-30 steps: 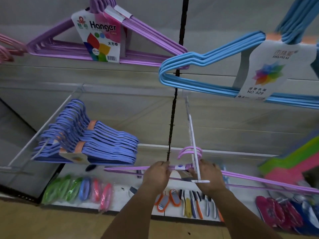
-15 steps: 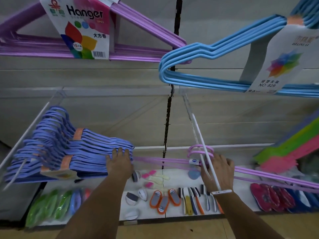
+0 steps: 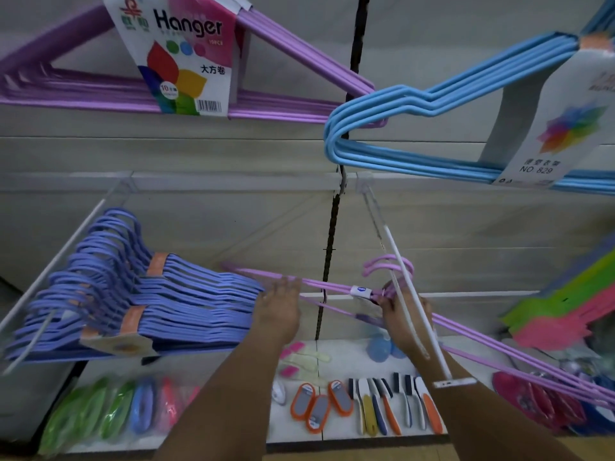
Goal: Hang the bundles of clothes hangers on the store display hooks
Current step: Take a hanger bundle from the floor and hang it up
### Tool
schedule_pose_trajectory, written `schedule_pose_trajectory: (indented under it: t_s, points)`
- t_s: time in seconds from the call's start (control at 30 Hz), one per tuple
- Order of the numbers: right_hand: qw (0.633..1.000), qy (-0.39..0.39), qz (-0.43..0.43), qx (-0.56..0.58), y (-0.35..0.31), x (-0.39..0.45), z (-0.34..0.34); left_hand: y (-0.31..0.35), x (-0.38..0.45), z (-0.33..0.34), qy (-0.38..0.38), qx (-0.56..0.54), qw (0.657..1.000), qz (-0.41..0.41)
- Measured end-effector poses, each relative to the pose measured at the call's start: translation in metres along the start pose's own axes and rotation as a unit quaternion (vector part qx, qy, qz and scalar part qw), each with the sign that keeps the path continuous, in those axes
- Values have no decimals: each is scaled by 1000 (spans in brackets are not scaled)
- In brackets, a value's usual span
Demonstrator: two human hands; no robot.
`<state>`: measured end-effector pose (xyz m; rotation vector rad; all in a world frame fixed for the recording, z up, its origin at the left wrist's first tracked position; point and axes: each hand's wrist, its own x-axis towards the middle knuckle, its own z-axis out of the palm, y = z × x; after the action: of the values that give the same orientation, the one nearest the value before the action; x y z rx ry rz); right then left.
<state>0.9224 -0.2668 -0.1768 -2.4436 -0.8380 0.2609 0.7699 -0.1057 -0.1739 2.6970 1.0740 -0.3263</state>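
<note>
Both hands reach up and forward toward the lower row of display hooks. Our right hand (image 3: 404, 319) grips the pink-lilac hanger bundle (image 3: 332, 287) at its neck, fingers curled round the wires just under the hooks of the hangers, beside a small white band that ties the bundle. Those curved hooks sit over the white display hook (image 3: 412, 294), a long rod that slants from the wall rail down toward us and ends in a small price-tag holder over our right forearm. The bundle lies almost flat: one arm runs left, across to our left hand, the other runs right and down, past the right wrist toward the lower right corner.

Our left hand (image 3: 279, 307) is held with fingers straight and together, fingertips up against the left arm of the bundle; it touches rather than grips. Just left of that hand hang the violet-blue hanger bundles (image 3: 149, 301) on their own rod, their ends touching or nearly touching the hand; we cannot tell which.

Above hang a purple bundle with a "Hanger" card (image 3: 186, 58) and a light blue bundle (image 3: 416, 128). Below, a white shelf (image 3: 349, 361) carries brushes and small goods.
</note>
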Motion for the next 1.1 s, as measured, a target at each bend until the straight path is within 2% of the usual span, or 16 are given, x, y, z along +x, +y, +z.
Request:
schedule_pose_trajectory:
  t_s: [0.07, 0.17, 0.37, 0.47, 0.63, 0.8, 0.93, 1.1]
  points:
    - [995, -49, 54, 64, 6, 20, 16, 20, 4, -5, 24, -36, 998, 56]
    - [995, -65, 45, 54, -8, 40, 15, 43, 13, -10, 61, -78, 990, 95]
    - [986, -114, 46, 113, -21, 54, 11, 68, 36, -13, 73, -42, 990, 112]
    - [978, -115, 25, 172, -11, 55, -3, 73, 44, -6, 113, -47, 988, 94]
    - [997, -29, -70, -6, 24, 57, -6, 80, 58, 2, 156, -57, 983, 78]
    - [973, 50, -148, -168, 15, 78, -8, 88, 75, 5, 194, -86, 976, 48]
    - [968, 36, -128, -213, 10, 97, -10, 90, 93, 4, 206, -106, 972, 43]
    - [971, 14, -104, -216, 13, 119, -9, 99, 114, -3, 164, -105, 981, 17]
